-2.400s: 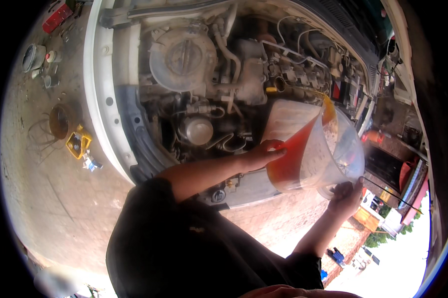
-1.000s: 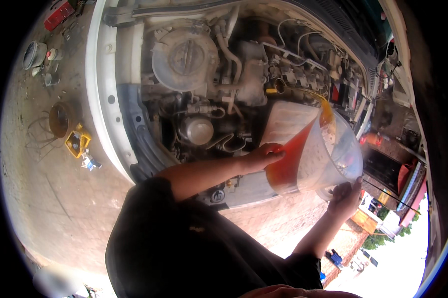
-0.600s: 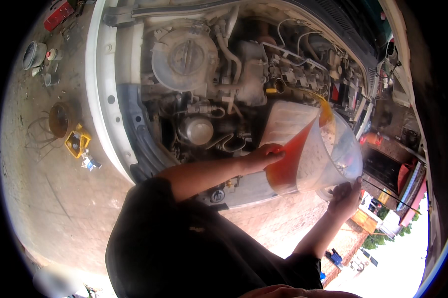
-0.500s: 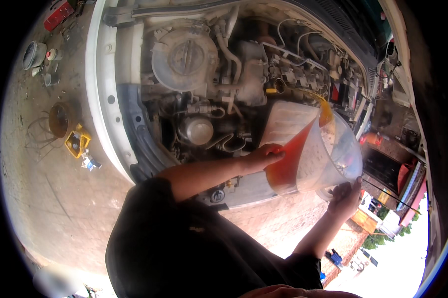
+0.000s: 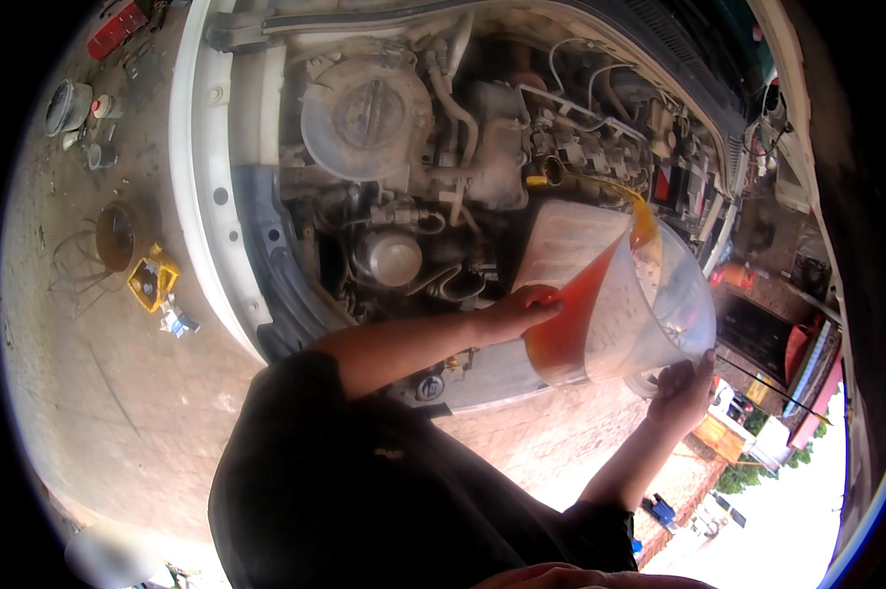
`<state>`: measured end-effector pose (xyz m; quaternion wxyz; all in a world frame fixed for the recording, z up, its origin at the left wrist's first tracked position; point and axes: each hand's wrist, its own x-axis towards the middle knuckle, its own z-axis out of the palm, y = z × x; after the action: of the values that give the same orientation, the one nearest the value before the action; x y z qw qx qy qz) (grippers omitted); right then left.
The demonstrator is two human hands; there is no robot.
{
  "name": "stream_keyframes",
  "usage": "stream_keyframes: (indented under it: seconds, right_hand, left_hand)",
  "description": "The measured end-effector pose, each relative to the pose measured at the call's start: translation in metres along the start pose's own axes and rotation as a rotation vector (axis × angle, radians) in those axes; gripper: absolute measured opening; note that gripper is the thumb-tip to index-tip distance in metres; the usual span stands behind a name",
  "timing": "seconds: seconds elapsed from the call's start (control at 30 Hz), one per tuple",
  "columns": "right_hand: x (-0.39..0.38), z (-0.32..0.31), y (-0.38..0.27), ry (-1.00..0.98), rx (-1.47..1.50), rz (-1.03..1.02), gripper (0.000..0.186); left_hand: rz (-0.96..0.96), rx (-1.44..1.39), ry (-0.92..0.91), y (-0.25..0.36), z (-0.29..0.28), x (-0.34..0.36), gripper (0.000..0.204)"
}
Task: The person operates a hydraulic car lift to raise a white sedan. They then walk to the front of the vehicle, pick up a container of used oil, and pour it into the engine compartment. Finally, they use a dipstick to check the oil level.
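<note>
Holding a clear jug on its side above the engine bay, both hands are engaged. The left hand is closed on the jug's bottom end, beside the red-orange liquid within; the right hand is gripping the handle side near the rim, some fingers hidden. A thin amber stream runs from the jug's lip to a round opening in the engine, just beside a small yellow part. On the floor, well apart to the left, lie a yellow container and a red box
</note>
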<state>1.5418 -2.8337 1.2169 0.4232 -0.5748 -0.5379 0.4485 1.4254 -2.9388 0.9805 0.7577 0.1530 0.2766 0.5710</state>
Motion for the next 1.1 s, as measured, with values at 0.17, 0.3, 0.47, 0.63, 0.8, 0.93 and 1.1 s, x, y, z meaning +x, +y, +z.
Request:
stream_keyframes:
  seconds: [0.17,0.3,0.47,0.63,0.8,0.93,1.1]
  right_hand:
    - [-0.001,0.002,-0.001,0.002,-0.025,0.005,0.03]
    - [0.0,0.001,-0.001,0.001,-0.008,0.01,0.03]
    - [-0.001,0.002,-0.001,-0.003,-0.026,0.0,0.031]
    - [0.0,0.0,-0.001,-0.02,-0.03,-0.001,0.031]
    - [-0.001,0.002,-0.002,-0.017,-0.045,-0.005,0.029]
    - [0.0,0.0,-0.003,-0.014,-0.039,-0.001,0.029]
    - [0.0,0.001,-0.004,-0.014,-0.022,0.009,0.029]
  left_hand:
    - [-0.007,-0.001,0.019,-0.005,0.0,0.002,0.061]
    - [-0.005,0.004,0.02,-0.006,0.0,0.003,0.061]
    - [0.0,-0.019,0.022,-0.011,0.0,0.005,0.061]
    - [-0.004,0.003,0.022,-0.01,0.0,0.004,0.061]
    - [-0.026,0.033,0.029,-0.007,0.0,0.002,0.063]
    - [-0.024,0.036,0.024,-0.007,0.001,0.002,0.064]
    - [-0.042,-0.024,0.012,-0.012,0.001,0.004,0.062]
